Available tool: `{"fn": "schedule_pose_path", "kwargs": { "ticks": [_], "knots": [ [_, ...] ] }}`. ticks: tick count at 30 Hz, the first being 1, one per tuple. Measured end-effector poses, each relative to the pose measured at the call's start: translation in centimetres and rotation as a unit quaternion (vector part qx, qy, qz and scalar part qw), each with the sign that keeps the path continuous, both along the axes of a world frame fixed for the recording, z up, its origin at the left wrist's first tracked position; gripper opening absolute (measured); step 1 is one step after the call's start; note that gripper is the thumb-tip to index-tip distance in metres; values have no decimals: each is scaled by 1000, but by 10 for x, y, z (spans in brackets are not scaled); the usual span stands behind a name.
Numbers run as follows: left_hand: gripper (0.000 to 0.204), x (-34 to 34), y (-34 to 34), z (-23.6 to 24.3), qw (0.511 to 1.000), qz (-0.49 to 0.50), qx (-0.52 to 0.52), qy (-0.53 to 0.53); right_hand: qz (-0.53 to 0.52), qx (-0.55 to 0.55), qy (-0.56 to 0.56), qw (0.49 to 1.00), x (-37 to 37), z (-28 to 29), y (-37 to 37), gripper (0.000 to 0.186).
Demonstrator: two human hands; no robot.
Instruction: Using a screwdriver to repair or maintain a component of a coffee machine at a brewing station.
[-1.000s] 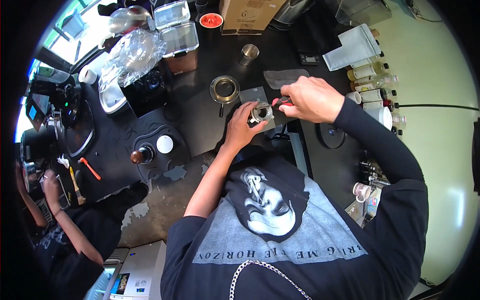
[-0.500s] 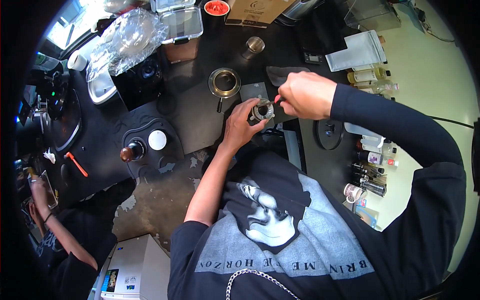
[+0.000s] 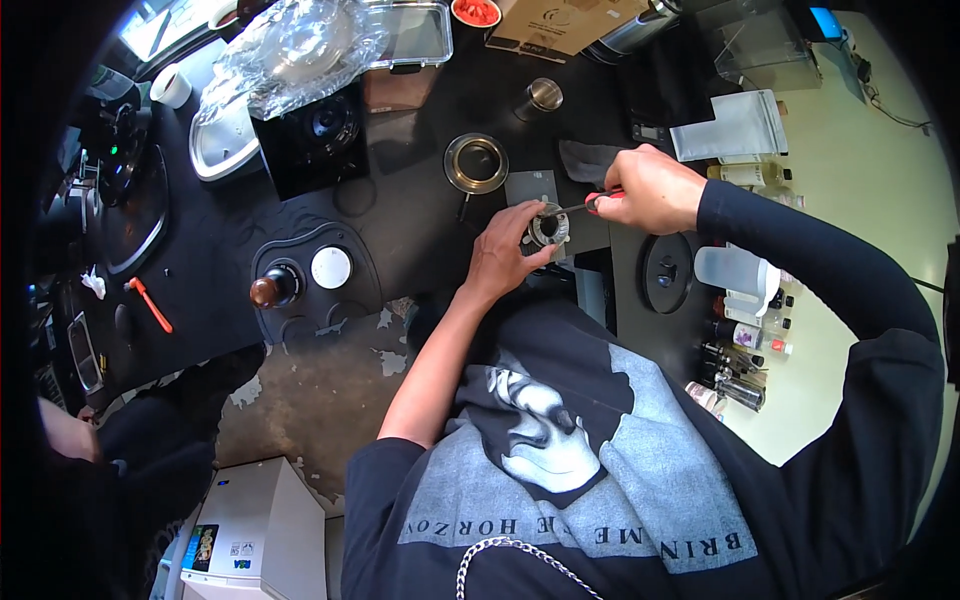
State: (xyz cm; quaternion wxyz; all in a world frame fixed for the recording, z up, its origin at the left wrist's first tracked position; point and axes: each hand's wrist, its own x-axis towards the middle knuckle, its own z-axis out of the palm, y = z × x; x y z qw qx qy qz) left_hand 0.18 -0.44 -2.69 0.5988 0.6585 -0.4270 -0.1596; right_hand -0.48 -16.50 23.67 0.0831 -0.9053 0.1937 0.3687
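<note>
A small round ridged metal piece with a dark centre rests near a thin grey plate on the black counter, and my left hand grips it from the left, fingers and thumb around it. In my right hand is a red-handled tool, whose thin metal shaft reaches the top of that piece. Left of them sits a brass-coloured metal ring with a handle; a steel cup stands behind, and a dark grey cloth lies beside my right hand.
A tamper on a black mat, an orange brush, foil-like wrap, a box and a round black tray surround the work. Bottles line the right. A co-worker's arm is at lower left.
My hands stay on the metal piece, the tool shifting slightly at its top as the view turns. The co-worker's hands have moved down and out toward the left edge.
</note>
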Motion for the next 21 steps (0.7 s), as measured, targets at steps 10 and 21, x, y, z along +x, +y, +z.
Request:
{"fn": "schedule_pose_path", "kwargs": {
  "ticks": [10, 21],
  "knots": [
    [66, -1, 2, -2, 1000, -10, 13, 18, 65, -9, -34, 997, -21, 0, 4, 39],
    [69, -1, 0, -4, 1000, -11, 22, 7, 62, -89, -184, 977, -112, 21, -9, 22]
  ]
}}
